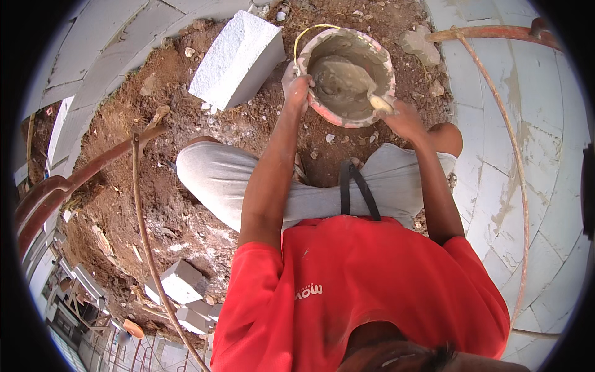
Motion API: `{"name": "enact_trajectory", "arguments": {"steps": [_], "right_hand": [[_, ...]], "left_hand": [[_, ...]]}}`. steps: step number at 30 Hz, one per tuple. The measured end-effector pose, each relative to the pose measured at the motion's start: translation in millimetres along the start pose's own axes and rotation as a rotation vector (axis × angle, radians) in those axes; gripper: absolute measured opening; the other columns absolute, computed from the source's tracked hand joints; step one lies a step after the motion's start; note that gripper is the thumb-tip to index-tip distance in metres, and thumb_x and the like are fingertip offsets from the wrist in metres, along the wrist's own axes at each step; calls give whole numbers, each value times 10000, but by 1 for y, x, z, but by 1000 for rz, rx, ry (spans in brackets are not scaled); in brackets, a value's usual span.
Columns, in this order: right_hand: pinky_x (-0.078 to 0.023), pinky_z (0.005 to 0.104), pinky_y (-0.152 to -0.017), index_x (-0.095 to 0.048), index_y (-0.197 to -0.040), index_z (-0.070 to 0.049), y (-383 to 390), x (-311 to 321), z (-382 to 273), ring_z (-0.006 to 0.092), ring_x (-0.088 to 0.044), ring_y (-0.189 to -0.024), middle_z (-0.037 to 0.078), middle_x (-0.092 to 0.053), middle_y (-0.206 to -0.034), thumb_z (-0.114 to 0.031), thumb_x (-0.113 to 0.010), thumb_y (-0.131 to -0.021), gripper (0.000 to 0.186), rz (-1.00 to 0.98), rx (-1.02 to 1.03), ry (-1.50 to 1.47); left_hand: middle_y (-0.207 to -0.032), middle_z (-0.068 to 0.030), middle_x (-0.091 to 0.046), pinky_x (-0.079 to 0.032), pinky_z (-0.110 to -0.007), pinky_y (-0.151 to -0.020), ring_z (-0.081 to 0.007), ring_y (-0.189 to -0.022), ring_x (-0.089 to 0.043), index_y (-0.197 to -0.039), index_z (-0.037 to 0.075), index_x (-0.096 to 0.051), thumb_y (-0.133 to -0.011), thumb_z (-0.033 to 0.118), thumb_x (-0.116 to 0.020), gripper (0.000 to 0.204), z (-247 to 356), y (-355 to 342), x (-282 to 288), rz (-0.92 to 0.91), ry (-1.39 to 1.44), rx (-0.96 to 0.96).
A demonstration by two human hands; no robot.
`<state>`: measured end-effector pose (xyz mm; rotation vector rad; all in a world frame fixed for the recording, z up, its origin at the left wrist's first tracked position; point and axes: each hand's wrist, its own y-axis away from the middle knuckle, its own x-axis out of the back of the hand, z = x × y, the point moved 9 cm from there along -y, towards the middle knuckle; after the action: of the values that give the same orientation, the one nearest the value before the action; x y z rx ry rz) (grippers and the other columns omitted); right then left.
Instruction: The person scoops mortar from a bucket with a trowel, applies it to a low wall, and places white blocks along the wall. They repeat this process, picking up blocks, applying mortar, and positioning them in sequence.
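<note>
Head view: one round, reddish, mortar-crusted bucket, on brown soil before the person. Contents: wet grey mortar, seemingly partly worked, surface uneven; none visible on the rough white rectangular block nearby. Left grip: clasped on the bucket's left rim. Right grip: wrapped around a pale-handled hand tool, far end in mortar, shape unclear.

Wet, glistening mortar; crusted, matt bucket; rough, chalky block; matt cloth shirt
</note>
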<state>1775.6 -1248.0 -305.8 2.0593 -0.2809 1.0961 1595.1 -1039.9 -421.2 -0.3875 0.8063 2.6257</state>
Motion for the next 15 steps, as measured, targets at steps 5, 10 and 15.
{"name": "enact_trajectory", "arguments": {"steps": [5,10,15], "right_hand": [[-548,479,-872,-688,-1191,27,-15,-52,10,417,-707,-1029,279,-726,-1081,-422,-727,-869,554,-104,-107,-173],[-546,448,-891,-668,-1227,51,23,-84,46,410,-703,-1028,265,-724,-1091,-405,-751,-849,599,-269,-177,-262],[-535,463,-900,-691,-1173,54,16,-77,31,426,-696,-1036,276,-722,-1081,-451,-727,-839,608,-242,-75,-61]], "left_hand": [[-846,-2,-585,-456,-251,-584,-106,-694,-562,-1136,18,-676,-715,-118,-552,460,0,10,-35,-172,-249,-7],[-824,29,-578,-432,-247,-566,-83,-657,-520,-1122,24,-700,-730,-101,-551,438,-3,9,-39,-178,-313,-52],[-823,30,-573,-434,-246,-568,-81,-666,-525,-1102,24,-708,-732,-111,-544,426,-2,15,-40,-198,-244,-81]]}}
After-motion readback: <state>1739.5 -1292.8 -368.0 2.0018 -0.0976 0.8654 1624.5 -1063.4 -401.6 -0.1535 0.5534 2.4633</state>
